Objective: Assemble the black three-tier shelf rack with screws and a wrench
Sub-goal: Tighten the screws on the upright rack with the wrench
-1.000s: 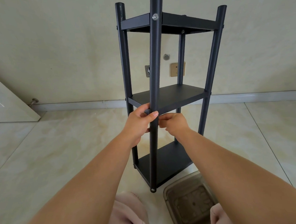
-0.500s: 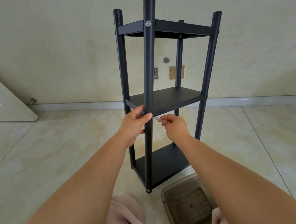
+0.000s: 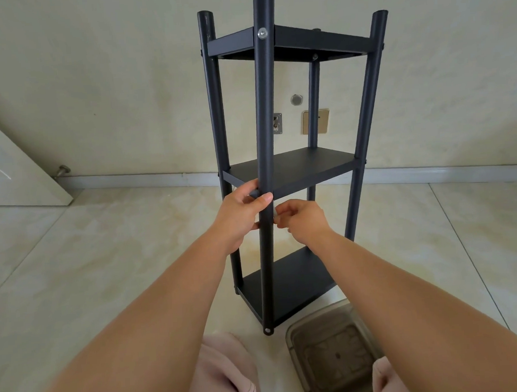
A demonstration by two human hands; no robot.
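The black three-tier shelf rack [image 3: 291, 167] stands upright on the tiled floor in front of me. Its near front post [image 3: 264, 135] carries a silver screw [image 3: 262, 33] at the top shelf. My left hand [image 3: 240, 214] grips this post at the middle shelf's corner, thumb across the front. My right hand [image 3: 302, 220] is just right of the post with fingers curled, pinching a small pale tool, probably the wrench [image 3: 275, 215], at the post. The tool is mostly hidden.
A brownish translucent plastic bin [image 3: 334, 356] sits on the floor at the rack's near right foot. My knees in pink trousers [image 3: 227, 374] are at the bottom edge. A white door [image 3: 13, 175] leans open at the left; wall sockets [image 3: 315, 121] are behind the rack.
My right hand has moved back in against the post from a little to its right. The view shifted slightly; my left hand keeps its grip on the post.
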